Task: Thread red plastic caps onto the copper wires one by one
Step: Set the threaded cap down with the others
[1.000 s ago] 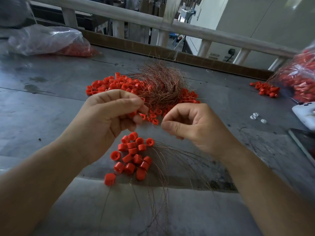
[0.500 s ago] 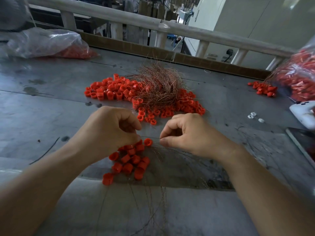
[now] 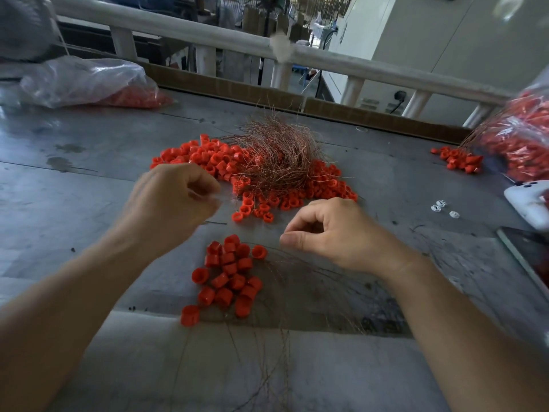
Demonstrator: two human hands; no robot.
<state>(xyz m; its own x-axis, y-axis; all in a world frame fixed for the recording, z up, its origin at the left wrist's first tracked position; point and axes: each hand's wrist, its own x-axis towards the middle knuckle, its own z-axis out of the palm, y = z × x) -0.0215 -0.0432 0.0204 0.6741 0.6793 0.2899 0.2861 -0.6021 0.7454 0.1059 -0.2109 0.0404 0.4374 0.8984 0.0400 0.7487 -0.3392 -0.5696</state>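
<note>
Here, in the head view, a grey metal table (image 3: 74, 209) carries the whole job. At its far left corner lies a clear plastic bag (image 3: 83, 81), slumped on its side, with red caps (image 3: 139, 99) bunched in its right-hand end. At the right edge a second plastic bag (image 3: 525, 135) is packed with red caps, copper strands poking out of its left side, and a small heap of caps (image 3: 457, 159) lies loose on the table just beside it.

In the middle of the table is a wide pile of red caps (image 3: 208, 156), with a tangle of copper wire (image 3: 276, 162) sitting on top of it. Nearer the person, a smaller cluster of caps (image 3: 228, 275) lies between the two forearms, and fanned copper wires (image 3: 267, 337) spread from it toward the near edge.

The left hand (image 3: 175, 203) is raised over the near edge of the wide pile; it is blurred, its fingers curled toward the thumb, and whether anything sits between them cannot be told. The right hand (image 3: 335, 233) is low, just right of the near cluster, thumb and forefinger pressed together, pinching the top of the fanned copper wires.

A white phone (image 3: 528, 200) and a dark flat device (image 3: 528, 257) lie at the right edge, with small white bits (image 3: 442, 206) near them. A white railing (image 3: 178, 31) runs behind the table.
</note>
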